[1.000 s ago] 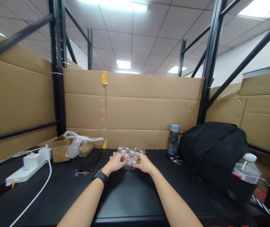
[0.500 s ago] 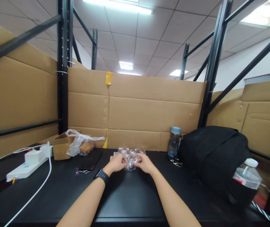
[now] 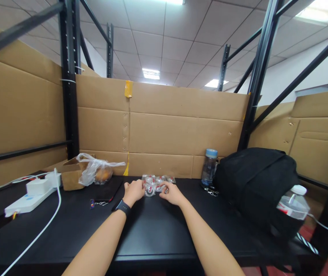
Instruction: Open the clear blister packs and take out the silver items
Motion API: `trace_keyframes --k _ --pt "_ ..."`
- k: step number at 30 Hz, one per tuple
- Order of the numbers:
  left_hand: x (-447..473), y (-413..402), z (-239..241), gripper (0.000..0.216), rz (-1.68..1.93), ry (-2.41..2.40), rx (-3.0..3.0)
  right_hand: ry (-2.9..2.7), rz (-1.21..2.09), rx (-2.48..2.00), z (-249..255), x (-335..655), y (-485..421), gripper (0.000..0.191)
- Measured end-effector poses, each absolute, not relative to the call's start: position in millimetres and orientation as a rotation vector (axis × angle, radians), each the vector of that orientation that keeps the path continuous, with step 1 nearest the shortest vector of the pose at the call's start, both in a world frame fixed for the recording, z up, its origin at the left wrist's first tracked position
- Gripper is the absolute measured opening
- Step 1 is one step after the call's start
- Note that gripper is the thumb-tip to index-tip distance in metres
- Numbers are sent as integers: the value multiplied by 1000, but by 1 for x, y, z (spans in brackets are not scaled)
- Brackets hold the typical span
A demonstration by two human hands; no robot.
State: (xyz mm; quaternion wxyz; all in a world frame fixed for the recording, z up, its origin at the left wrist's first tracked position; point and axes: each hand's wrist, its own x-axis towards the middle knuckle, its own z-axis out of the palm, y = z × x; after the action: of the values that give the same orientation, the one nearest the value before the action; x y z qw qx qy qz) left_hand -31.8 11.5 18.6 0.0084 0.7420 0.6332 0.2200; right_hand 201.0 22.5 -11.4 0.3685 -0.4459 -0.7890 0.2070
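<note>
1. Gripping a clear packet [image 3: 149, 189] of small red-and-silver parts, the left hand [image 3: 133, 191] pinches its left edge; the right hand [image 3: 172, 193] curls on its right edge.
2. Packet sits just in front of the cardboard wall [image 3: 164, 130], atop more packets [image 3: 158, 179].
3. Risk: slick film may slip or tear, scattering parts.
4. Count: two bottles [image 3: 209, 167], one backpack [image 3: 256, 184]; packet count unreadable.

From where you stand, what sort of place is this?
Probably a makeshift workstation in a storeroom or warehouse: black metal racking, cardboard sheets as partitions, and a black table with a power strip and backpack.
</note>
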Motion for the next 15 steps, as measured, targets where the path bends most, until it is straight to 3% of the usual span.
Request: trace_keyframes --k 9,15 --pt "-35 16 10 21 736 2084 2466 -2069 326 -1352 -1 228 26 21" --pt "-30 15 14 14 885 1552 2561 -2228 492 -1338 -3 218 22 22"
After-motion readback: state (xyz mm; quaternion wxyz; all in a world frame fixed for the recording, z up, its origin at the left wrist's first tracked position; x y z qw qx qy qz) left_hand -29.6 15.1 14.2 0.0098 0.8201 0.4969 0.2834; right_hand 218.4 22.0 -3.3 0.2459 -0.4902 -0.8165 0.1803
